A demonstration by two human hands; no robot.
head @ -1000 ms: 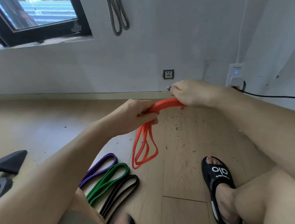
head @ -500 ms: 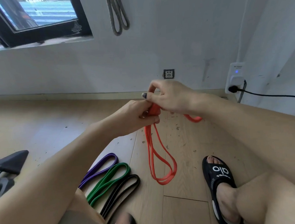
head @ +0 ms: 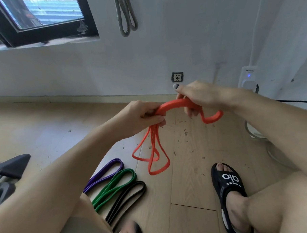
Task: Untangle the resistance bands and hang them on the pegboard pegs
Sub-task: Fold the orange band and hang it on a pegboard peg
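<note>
An orange resistance band [head: 173, 105] stretches in an arch between both hands above the wooden floor. My left hand [head: 142, 115] grips one bunch of it, and several loops hang down from that fist toward the floor. My right hand [head: 201, 95] grips the other part, with a short curl of band sticking out to the right. On the floor near my left leg lie a purple band [head: 106, 173], a green band [head: 115, 186] and a black band [head: 128, 196], side by side. A grey band [head: 125, 15] hangs on the wall at the top.
A window [head: 39, 17] is at the upper left. A wall socket [head: 177, 77] and a white plug adapter [head: 248, 77] with a black cable sit low on the wall. My foot in a black slipper [head: 228, 187] rests at the right. Dark equipment [head: 9, 172] lies at the left edge.
My hands have drawn apart, my right hand moving right, so the orange band arches between them. The long hanging loop has been gathered into shorter loops under my left hand.
</note>
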